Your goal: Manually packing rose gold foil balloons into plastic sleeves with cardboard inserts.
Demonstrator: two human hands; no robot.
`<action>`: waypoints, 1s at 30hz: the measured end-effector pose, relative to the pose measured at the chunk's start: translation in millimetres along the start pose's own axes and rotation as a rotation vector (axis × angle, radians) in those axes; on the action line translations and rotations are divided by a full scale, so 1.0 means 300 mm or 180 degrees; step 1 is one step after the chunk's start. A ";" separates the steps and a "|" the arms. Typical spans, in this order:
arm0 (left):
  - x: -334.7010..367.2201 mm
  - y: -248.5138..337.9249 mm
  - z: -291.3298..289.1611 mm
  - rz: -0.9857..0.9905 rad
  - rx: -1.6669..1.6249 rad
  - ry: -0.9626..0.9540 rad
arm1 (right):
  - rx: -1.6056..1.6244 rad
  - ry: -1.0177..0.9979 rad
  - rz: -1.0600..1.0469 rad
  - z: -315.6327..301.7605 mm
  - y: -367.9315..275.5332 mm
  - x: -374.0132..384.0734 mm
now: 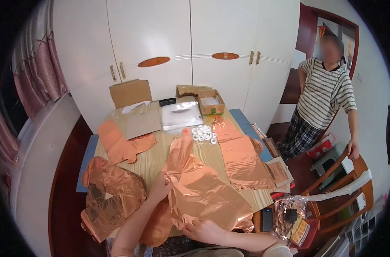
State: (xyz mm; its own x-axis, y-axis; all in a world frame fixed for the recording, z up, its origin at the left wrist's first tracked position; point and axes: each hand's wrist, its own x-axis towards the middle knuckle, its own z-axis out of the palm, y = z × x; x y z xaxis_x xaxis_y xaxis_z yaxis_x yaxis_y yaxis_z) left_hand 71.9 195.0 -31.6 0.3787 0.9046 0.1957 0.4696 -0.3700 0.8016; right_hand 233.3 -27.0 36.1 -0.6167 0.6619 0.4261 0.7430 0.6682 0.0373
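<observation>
A flat, crinkled rose-gold foil balloon [208,188] lies spread across the front middle of the table. My left hand [160,187] is closed on its left edge, where a narrow part of the foil stands up. Lower down, my right hand [203,231] pinches the balloon's near edge. Another foil piece [156,225] lies partly beneath my left forearm. To the left is a crumpled foil balloon [113,190] in clear wrapping. Further flat foil balloons lie at the far left [111,139] and on the right [242,156].
Several small white rings [203,133] lie beyond the balloon, near a stack of clear plastic bags [181,116]. Behind stand a small cardboard box [211,103] and a black case [167,102]. A black device [267,219] sits right. A person [325,96] holds a wooden chair [345,188].
</observation>
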 end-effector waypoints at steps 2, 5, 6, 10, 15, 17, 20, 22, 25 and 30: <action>-0.021 0.091 -0.019 -0.0216 0.0342 -0.0128 | 0.0087 -0.0153 0.0072 0.000 0.001 -0.003; -0.031 0.099 -0.030 -0.0174 0.0818 -0.0027 | 0.0404 -0.0271 0.0100 -0.007 0.003 -0.010; -0.031 0.110 -0.027 -0.0090 0.0963 0.0023 | 0.0563 -0.0236 0.0179 -0.006 0.011 -0.018; -0.042 0.146 -0.039 0.0671 0.1521 -0.0109 | 0.0821 -0.0547 0.0952 0.014 0.138 -0.086; -0.116 0.158 -0.022 0.1029 0.1640 -0.0614 | 0.0629 -0.0570 0.1548 0.021 0.315 -0.136; -0.124 0.143 -0.002 0.1151 0.2013 -0.0625 | 0.0679 -0.0625 0.1637 0.040 0.342 -0.141; -0.108 0.120 0.007 0.1135 0.2234 -0.0660 | 0.0660 -0.0456 0.1538 0.086 0.364 -0.135; -0.072 0.099 0.002 0.1119 0.2231 -0.0640 | 0.0653 -0.0410 0.1513 0.117 0.393 -0.118; -0.020 0.057 -0.005 0.1100 0.2197 -0.0624 | 0.0994 -0.0248 0.1492 0.175 0.443 -0.096; -0.029 0.068 -0.007 0.1122 0.2350 -0.0728 | 0.1521 0.0062 0.1756 0.173 0.478 -0.093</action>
State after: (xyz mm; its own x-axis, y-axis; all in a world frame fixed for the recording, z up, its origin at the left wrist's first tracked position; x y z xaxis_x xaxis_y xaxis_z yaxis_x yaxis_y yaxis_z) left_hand 76.6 179.9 -15.8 0.7152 0.6749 0.1820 0.6638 -0.7373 0.1255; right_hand 343.5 68.1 -17.4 -0.1772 0.9419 0.2852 0.7468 0.3174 -0.5843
